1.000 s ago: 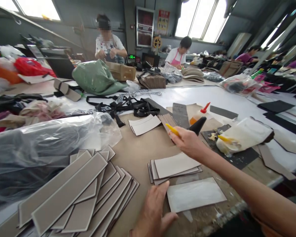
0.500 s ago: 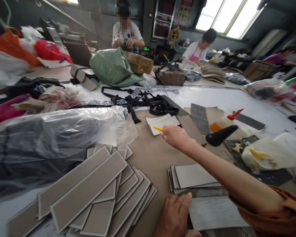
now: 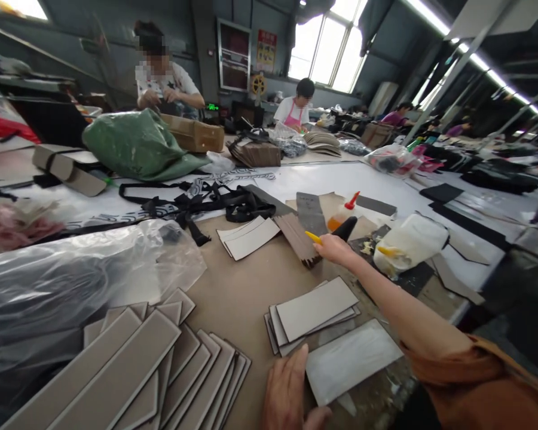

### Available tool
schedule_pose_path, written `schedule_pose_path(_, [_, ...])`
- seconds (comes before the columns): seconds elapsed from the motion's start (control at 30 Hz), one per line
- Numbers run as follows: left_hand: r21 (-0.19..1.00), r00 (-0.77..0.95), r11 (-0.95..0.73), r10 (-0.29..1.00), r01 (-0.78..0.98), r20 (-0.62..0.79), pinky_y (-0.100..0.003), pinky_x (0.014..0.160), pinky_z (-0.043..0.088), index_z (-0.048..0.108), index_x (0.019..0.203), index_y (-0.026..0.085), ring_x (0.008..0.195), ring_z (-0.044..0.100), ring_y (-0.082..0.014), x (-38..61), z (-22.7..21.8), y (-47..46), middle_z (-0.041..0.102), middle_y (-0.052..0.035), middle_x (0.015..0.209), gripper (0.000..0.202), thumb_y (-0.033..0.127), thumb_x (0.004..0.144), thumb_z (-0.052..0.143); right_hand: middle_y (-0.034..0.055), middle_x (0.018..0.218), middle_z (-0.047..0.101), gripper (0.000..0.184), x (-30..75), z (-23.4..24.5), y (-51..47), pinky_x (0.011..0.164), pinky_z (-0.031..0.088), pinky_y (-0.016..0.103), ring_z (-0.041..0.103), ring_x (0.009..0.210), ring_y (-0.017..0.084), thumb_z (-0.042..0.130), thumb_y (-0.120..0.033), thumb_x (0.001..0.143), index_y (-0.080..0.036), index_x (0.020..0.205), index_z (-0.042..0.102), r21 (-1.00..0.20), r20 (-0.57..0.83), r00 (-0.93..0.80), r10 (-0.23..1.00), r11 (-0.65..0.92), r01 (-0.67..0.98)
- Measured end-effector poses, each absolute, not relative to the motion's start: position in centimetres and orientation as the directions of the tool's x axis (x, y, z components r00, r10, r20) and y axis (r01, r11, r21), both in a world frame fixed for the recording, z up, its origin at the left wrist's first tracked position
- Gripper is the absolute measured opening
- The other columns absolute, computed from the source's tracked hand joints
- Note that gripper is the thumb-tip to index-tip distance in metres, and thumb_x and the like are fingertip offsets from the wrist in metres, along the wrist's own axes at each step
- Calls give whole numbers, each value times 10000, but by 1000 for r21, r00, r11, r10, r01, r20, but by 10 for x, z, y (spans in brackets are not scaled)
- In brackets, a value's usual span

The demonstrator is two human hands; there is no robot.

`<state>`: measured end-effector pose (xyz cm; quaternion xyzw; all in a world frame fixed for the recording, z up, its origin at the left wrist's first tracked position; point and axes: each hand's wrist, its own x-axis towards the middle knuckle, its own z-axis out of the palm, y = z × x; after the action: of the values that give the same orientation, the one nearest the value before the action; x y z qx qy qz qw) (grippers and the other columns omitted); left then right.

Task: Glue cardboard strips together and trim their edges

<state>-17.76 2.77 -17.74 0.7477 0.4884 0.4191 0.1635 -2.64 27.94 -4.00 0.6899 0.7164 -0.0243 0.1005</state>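
My right hand [image 3: 336, 248] reaches far over the brown worktop, closed around a yellow tool [image 3: 312, 237] whose tip pokes out to the left, and is beside a fanned pile of brown strips [image 3: 298, 237]. My left hand [image 3: 287, 395] rests near the front edge with its fingers flat, pressing on the left end of a pale card piece [image 3: 352, 358]. A short stack of grey cards [image 3: 311, 310] lies just beyond that piece. A black cone-shaped tool [image 3: 345, 227] and an orange glue bottle with a red nozzle [image 3: 342, 213] lie right behind my right hand.
Long grey board strips [image 3: 130, 370] fan out at front left under a big clear plastic bag [image 3: 72, 280]. White cards [image 3: 246, 234], black straps [image 3: 206, 203] and a green bag [image 3: 134, 143] lie further back. A white bag with a yellow nozzle [image 3: 407, 242] sits right. Other people work across the table.
My right hand with the yellow tool swung left towards the white cards, then came back to the brown strips. The view shifted with my head; my left hand stayed on the pale card.
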Motion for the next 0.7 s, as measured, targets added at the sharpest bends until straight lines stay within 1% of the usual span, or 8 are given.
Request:
schedule_pose_path(0.13, [638,171,-481,858,601,485,-383,880,492,379,1305,125,1037,558,-277,-180,-175,27,601,-134,1155,764,182,620,714,176,1075,629,339,-26,-37,267,776,444,313,604,975,255,410,-321,874,-109,1033,621,79,-95,-45,994,53,995])
schedule_pose_path(0.3, [649,167,-483,857,588,487,-393,918,479,373,1302,145,1078,542,-269,-181,-173,26,585,-128,1185,722,168,651,686,140,1013,647,310,-9,-30,252,739,456,317,622,924,242,407,-355,888,-148,957,626,61,-41,-48,998,51,997])
schedule_pose_path(0.43, [686,130,-443,879,578,458,-379,901,494,400,1291,174,1082,549,-256,-182,-166,24,581,-121,1187,651,191,695,662,135,1011,638,321,8,-24,240,720,459,316,621,915,248,385,-361,892,-153,963,619,61,0,-54,999,54,997])
schedule_pose_path(0.6, [694,181,-455,883,558,434,-373,899,500,386,1298,201,1078,563,-243,-187,-156,21,583,-109,1189,640,196,718,655,130,1021,625,251,18,-24,223,701,454,317,624,888,247,452,-301,857,-152,971,619,66,53,-75,996,71,995])
schedule_pose_path(0.7, [711,140,-419,897,565,418,-400,911,491,389,1293,207,1096,554,-251,-187,-154,15,578,-110,1196,613,195,734,638,87,1001,636,246,20,-26,214,674,444,290,621,877,230,501,-371,840,-184,935,628,49,76,-116,990,112,993])
